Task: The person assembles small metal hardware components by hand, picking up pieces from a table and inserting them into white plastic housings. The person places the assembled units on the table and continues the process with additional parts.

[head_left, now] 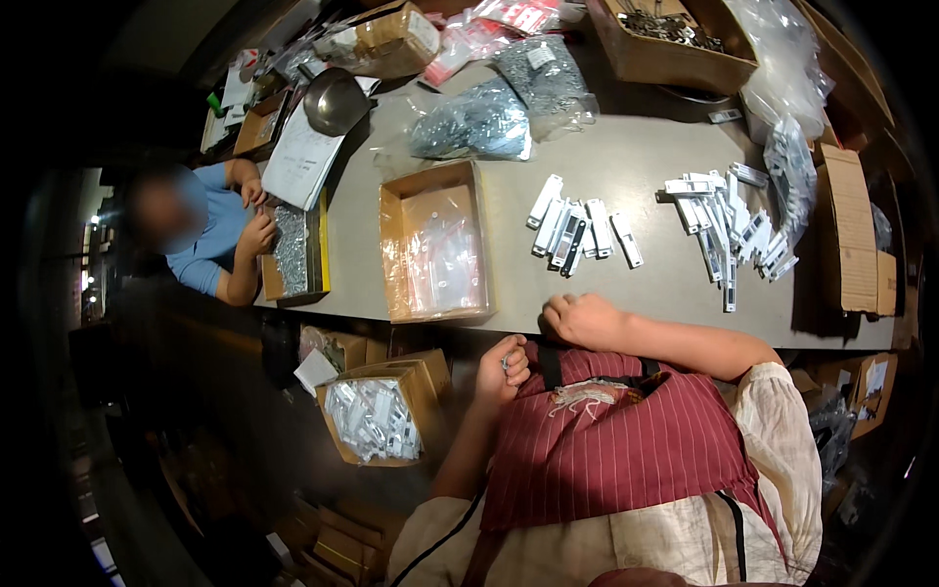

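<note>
My left hand (pixel 503 369) is curled into a fist just off the table's front edge, beside my apron. A small greyish thing shows at its fingers, too small to name; it could be held or worn. My right hand (pixel 581 321) rests at the table edge with its fingers bent under, so anything in them is hidden. Beyond it lies a small group of narrow white and silver oblong pieces (pixel 548 202), one with a dark face (pixel 573 248). A larger loose heap of similar pieces (pixel 719 227) lies farther right.
An open cardboard box (pixel 389 249) with clear plastic bags stands left of the pieces. Filled plastic bags (pixel 471 122) and a box of metal parts (pixel 675 61) sit at the back. A co-worker (pixel 210 230) handles a tray of small parts. A carton of wrapped pieces (pixel 374 419) stands below the table.
</note>
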Tool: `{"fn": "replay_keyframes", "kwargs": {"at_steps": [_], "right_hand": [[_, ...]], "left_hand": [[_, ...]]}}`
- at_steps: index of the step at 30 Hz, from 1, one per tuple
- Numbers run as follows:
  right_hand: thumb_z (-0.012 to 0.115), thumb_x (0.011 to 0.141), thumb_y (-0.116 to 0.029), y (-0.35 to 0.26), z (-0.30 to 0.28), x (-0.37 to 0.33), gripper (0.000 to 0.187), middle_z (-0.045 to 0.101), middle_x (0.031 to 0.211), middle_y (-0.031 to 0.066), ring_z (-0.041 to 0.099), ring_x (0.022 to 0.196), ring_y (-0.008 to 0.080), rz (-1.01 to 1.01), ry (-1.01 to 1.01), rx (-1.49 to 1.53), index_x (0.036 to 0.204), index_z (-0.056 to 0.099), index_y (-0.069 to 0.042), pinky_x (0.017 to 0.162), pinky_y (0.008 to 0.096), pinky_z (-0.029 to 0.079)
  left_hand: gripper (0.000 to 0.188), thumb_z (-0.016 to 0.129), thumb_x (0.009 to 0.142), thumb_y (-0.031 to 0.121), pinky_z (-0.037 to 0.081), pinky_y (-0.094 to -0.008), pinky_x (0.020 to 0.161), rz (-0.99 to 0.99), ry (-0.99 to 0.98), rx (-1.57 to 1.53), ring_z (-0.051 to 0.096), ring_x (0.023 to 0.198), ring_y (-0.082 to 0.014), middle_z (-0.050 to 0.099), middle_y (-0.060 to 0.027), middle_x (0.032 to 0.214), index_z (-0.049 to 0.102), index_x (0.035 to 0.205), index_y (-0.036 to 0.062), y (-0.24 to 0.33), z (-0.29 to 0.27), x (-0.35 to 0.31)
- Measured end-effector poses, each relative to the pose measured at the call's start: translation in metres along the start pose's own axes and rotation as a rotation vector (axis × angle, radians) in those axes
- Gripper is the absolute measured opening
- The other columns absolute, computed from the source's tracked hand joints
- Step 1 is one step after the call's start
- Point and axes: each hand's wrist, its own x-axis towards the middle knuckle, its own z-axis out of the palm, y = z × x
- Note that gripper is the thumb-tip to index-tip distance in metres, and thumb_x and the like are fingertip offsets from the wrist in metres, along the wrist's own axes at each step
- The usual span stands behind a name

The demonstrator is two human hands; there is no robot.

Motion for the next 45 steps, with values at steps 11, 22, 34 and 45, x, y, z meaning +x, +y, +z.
{"fn": "replay_keyframes", "kwargs": {"at_steps": [11, 22, 34, 45], "right_hand": [[0.066, 0.085, -0.018, 0.000, 0.001, -0.007, 0.019, 0.062, 0.085, 0.0106, 0.067, 0.071, 0.0279, 0.044, 0.047, 0.241, 0.097, 0.062, -0.004, 0.057, 0.0389, 0.054], [0.064, 0.090, -0.011, -0.002, -0.004, -0.005, 0.029, 0.072, 0.103, 0.0175, 0.069, 0.093, 0.0366, 0.309, -0.084, 0.793, 0.118, 0.068, -0.002, 0.080, 0.0417, 0.055], [0.058, 0.094, -0.009, 0.036, -0.026, -0.030, 0.022, 0.075, 0.095, 0.0124, 0.072, 0.088, 0.0221, 0.754, 0.492, 0.864, 0.111, 0.070, -0.001, 0.081, 0.0338, 0.055], [0.067, 0.093, -0.023, 0.093, -0.045, -0.059, 0.035, 0.061, 0.104, 0.0195, 0.061, 0.095, 0.0388, 0.963, 0.465, 0.233, 0.119, 0.061, 0.001, 0.081, 0.0440, 0.051]], "left_hand": [[0.026, 0.055, 0.104, 0.029, 0.022, -0.0198, 0.041, 0.396, -0.108, 0.797, 0.030, 0.049, -0.0025, 0.042, 0.0066, 0.066, 0.059, 0.094, 0.0050, -0.039, -0.092, 0.080], [0.047, 0.061, 0.100, 0.049, 0.022, -0.0205, 0.043, 0.509, -0.059, 0.925, 0.034, 0.048, -0.0022, 0.045, 0.0064, 0.061, 0.062, 0.082, 0.0054, -0.043, -0.020, 0.060], [0.031, 0.050, 0.091, 0.021, 0.027, -0.0254, 0.042, 0.105, -0.508, -0.061, 0.037, 0.046, -0.0108, 0.047, -0.0058, 0.057, 0.059, 0.071, -0.0010, 0.038, 0.032, -0.007], [0.029, 0.052, 0.093, 0.025, 0.023, -0.0238, 0.043, 1.083, 0.264, 0.834, 0.033, 0.047, -0.0060, 0.050, 0.0033, 0.061, 0.063, 0.075, 0.0063, 0.339, 0.151, 0.053]]}}
